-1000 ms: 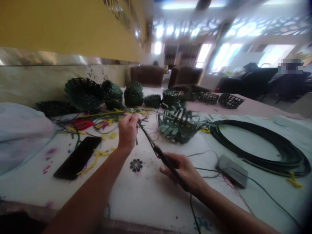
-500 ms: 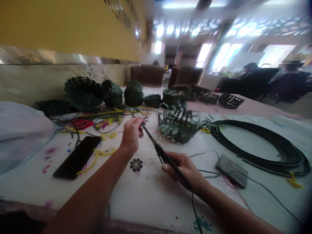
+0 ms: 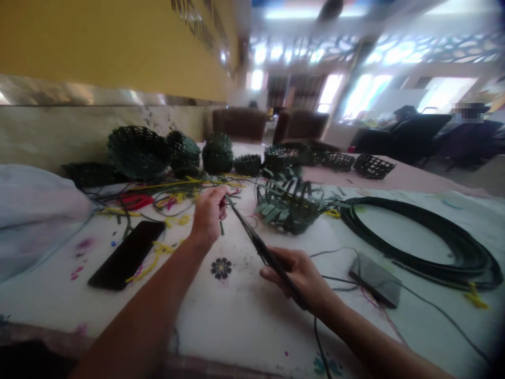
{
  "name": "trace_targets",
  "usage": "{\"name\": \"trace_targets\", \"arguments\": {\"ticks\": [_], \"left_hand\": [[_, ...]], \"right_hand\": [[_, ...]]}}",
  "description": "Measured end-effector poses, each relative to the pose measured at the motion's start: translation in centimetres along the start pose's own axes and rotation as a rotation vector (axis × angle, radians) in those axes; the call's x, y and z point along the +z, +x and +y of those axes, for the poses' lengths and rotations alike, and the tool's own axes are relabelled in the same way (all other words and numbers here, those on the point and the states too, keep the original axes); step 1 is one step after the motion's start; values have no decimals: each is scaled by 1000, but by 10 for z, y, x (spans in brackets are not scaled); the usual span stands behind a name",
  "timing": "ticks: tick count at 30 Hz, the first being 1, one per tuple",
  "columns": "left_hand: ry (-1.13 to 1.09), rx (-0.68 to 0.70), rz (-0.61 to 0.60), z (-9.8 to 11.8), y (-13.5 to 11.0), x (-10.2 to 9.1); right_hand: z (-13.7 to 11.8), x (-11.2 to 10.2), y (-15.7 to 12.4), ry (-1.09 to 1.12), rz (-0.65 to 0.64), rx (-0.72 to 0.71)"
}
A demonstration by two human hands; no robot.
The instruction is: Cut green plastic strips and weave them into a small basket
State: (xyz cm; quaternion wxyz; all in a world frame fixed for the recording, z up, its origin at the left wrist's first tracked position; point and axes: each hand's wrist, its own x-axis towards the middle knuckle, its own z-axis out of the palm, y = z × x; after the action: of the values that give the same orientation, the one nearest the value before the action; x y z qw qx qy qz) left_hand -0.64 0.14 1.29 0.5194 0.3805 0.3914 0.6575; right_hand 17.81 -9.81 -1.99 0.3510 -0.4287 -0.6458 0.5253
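My right hand (image 3: 294, 276) is wrapped round the handle of a slim black corded tool (image 3: 272, 258), which looks like a narrow hair iron. Its long thin front end points away and to the left, up to the fingers of my left hand (image 3: 209, 210). Those fingers are pinched together on what looks like a narrow dark green strip (image 3: 229, 198), mostly hidden by them, at the tool's tip. A short green scrap (image 3: 221, 228) shows just below the left hand. Right of the tip stands a partly woven green basket (image 3: 292, 208) with loose strip ends sticking out.
Woven dark baskets (image 3: 138, 152) line the table's back. At right lies a coil of dark strip (image 3: 418, 231), near a grey block (image 3: 374, 279) and the tool's cord (image 3: 320, 342). A black phone (image 3: 126, 255), red-handled tool (image 3: 136, 201), yellow ties (image 3: 158, 250) and white bag (image 3: 39, 216) are left.
My left hand has shifted slightly left and a gap shows between the tool's two slim arms. A short green scrap has come into sight below the left hand.
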Motion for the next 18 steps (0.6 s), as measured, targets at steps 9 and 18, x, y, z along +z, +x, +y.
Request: {"name": "trace_targets", "arguments": {"ticks": [9,18], "left_hand": [[68,-53,-58,-3,-4,3],[110,-106,-45,-7,-3,3]], "right_hand": [[9,-1,6,35,4,-22],[8,-2,6,-10,-1,-28]]}}
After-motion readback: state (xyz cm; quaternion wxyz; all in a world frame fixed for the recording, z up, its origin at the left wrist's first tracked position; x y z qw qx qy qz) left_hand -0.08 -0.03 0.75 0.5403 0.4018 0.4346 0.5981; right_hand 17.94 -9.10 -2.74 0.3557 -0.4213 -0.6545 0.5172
